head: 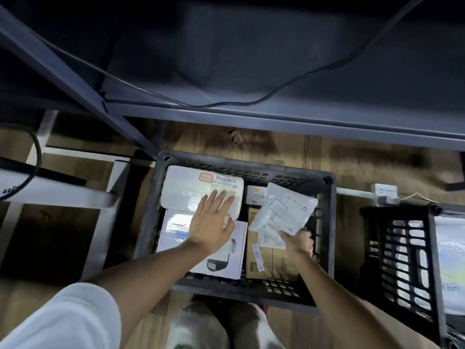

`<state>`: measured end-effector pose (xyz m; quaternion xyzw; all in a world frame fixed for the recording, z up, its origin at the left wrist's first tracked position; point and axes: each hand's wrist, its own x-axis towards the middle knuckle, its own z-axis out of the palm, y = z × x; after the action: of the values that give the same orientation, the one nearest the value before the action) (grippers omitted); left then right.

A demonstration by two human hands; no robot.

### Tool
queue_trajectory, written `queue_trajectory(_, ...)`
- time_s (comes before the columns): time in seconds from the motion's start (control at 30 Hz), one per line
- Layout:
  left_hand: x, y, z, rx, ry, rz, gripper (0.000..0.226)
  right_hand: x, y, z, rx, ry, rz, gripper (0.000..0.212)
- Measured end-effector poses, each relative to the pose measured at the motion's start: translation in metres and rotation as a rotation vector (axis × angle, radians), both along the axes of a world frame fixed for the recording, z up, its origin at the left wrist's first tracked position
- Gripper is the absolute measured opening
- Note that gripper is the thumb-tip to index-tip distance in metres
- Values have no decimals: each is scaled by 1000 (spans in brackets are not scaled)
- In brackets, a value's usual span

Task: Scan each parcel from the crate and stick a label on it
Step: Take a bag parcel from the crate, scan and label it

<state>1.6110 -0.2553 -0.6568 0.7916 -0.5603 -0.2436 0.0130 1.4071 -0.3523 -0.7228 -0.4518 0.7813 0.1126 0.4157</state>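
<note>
A black plastic crate sits on the wooden floor under a grey table, filled with parcels. My left hand lies flat with straight fingers on a large white wrapped parcel that carries a barcode label and a red-framed sticker. My right hand grips the lower edge of a white plastic mailer bag with a blue-framed label, lifted above the crate's right side. Below lie a white product box, another white box and a brown cardboard box.
A second black crate stands to the right, holding a pale bag. The grey table edge with a black cable runs overhead. White frame legs stand at the left. A white power adapter sits on the floor at right.
</note>
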Motion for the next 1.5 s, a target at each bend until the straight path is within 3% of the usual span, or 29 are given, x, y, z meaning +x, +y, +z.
queue_trajectory(0.1,4,2,10,-3,9,-3,56,2,-2,9,14,-20,27,47)
queue_trajectory(0.33,6,-1,74,-19,23,-15,57,-9,-6,79,-49,-213,4,42)
queue_trajectory(0.47,0,-13,141,-55,51,-28,57,-9,-17,151,4,-353,-1,76)
queue_trajectory(0.53,-2,-20,183,-88,71,-44,58,-6,-25,193,39,-407,35,79)
queue_trajectory(0.7,2,-42,297,-88,145,-118,65,4,-48,317,165,-529,256,73)
queue_trajectory(0.83,12,-52,386,1,161,-161,68,19,-66,431,229,-526,563,61)
queue_trajectory(0.93,21,-54,445,52,241,-110,57,32,-85,513,251,-529,735,33)
queue_trajectory(1.0,27,-55,480,52,270,-122,43,43,-95,563,230,-498,860,26)
queue_trajectory(1.27,56,-60,586,-156,326,-74,12,85,-114,707,72,-439,1097,24)
queue_trajectory(1.5,100,-68,656,-459,492,142,10,106,-134,796,-81,-671,900,47)
